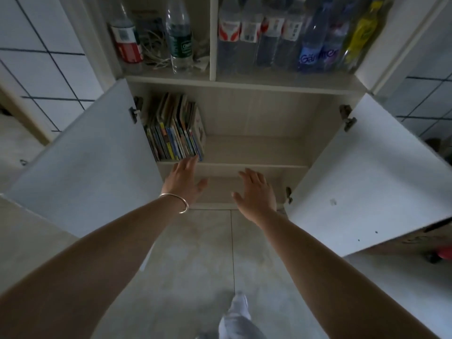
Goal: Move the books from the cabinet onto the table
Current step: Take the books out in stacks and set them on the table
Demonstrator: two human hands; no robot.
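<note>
In the lower compartment of the cabinet [244,113], both doors swung wide: left door [97,162], right door [362,182]. The books [175,129] stand as a tight row of thin spines, packed against the left wall on the middle shelf [254,149] and leaning slightly. The rest of that shelf, to the right of the row, is bare.

Left hand [183,181]: reached forward, fingers spread apart and empty. Fingertips sit at the lower front corner of the rightmost book; contact looks likely, but motion blur makes it hard to confirm. A thin metal bangle [175,201] circles this wrist.

Right hand [255,192]: also spread flat and empty, palm down, held in front of the shelf edge, well to the right of the books and not touching them.

Upper shelf: plastic bottles [276,35] crowd the right bay, including a blue-labelled one and a yellow one. The left bay holds a red-labelled bottle [126,35], a clear green-labelled bottle [179,35], and a tangle of pale cord between them.

Below: pale tiled floor [190,253]; one grey-clad leg with a light shoe [238,304] at the bottom edge.
</note>
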